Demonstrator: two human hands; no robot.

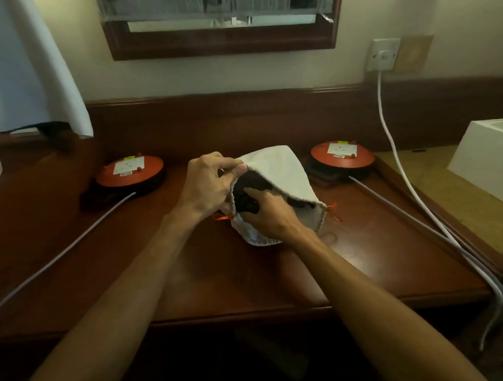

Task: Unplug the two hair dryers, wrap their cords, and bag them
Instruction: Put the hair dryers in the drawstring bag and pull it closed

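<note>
The dark wooden desk lies under both my arms; beyond my hands it meets the wall, where a mirror frame hangs; to the far side of my right hand a white cable comes down from a wall socket. Two orange cord reels stand on the desk, one beyond and outward of my left hand, the other beyond and outward of my right hand; each has a grey cable running back toward me.

Between my hands is the white cloth bag, lying on the desk with its mouth toward me; its orange drawstring shows at both sides. My left hand pinches the upper edge of the mouth between thumb and fingers and lifts it; my right hand curls around a black hair dryer, which is already partly inside the bag; I cannot tell if a second dryer is deeper in.

I judge that I am at the bagging step; the next move calls for pushing the dryer fully in, keeping the mouth wide, then pulling the drawstring.
</note>
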